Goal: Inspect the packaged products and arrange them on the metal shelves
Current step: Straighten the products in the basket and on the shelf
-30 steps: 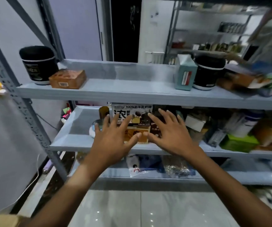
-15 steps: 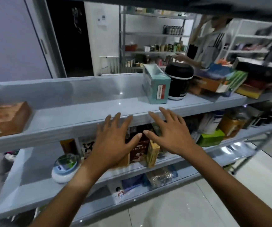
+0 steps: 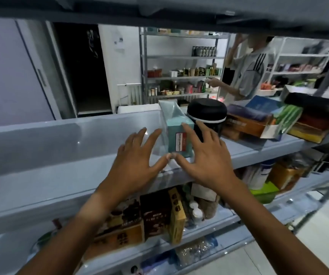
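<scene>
— So where's the product now?

— The teal box (image 3: 180,136) stands upright on the upper metal shelf (image 3: 64,155), its labelled end facing out, with the black canister (image 3: 207,118) just beside it on the right. Neither hand holds anything. The left hand (image 3: 137,165) is spread flat, fingers straight, in front of the box's left side; the right hand (image 3: 203,159) is spread too, its fingers lying over the box's front right edge and the canister's base. The thumbs nearly meet below the label.

— And the way to take it?

— My judgement: bring both palms in on the box's two long sides, squeeze evenly, and draw it straight out. The canister sits close, so the right fingers should slip between the two rather than push the canister.

— Anything else nearby?

— Stacked boxes (image 3: 258,124) further right; cartons (image 3: 153,217) on the shelf below; another person (image 3: 249,72) at the far shelving.
</scene>
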